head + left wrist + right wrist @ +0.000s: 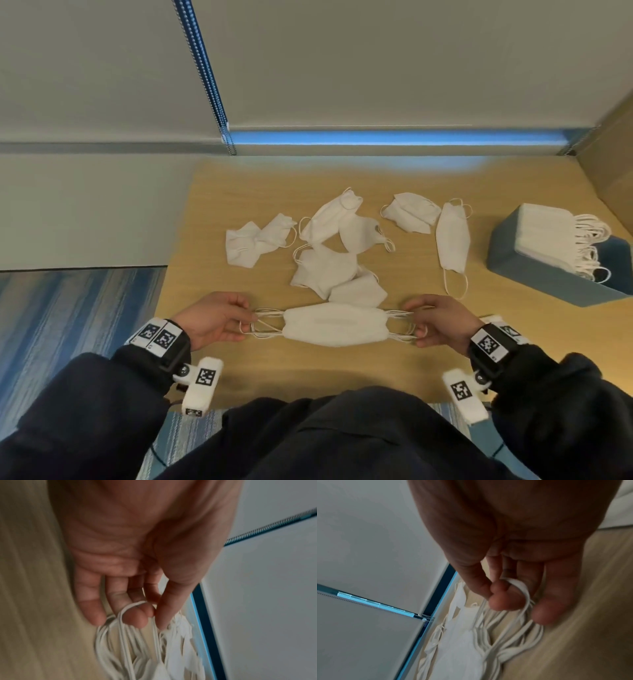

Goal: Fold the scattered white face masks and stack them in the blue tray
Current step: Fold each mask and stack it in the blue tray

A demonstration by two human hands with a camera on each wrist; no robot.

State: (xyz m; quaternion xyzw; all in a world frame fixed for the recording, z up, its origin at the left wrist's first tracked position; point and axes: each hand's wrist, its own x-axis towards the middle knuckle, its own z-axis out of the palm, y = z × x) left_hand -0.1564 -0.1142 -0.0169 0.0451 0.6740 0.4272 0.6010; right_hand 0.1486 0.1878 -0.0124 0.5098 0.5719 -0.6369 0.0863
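Both hands (329,323) on folded masks' (335,323) loops

Loose masks (325,246) crowd mid-table; blue tray (534,274) blocks far right. Bare table (394,370) at near edge and along far edge (308,171) allows hand passage.

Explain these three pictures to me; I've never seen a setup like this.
No machine here: a person wears three cameras. The head view looks down at a wooden table; the other two look along each wrist at the fingers. The left hand and right hand each pinch the ear loops of a small stack of masks, stretched between them. Behind it lie loose masks, still scattered. To the right, a blue tray already holds a pile of folded masks. The black-and-white squares are markers on the wrist gear.
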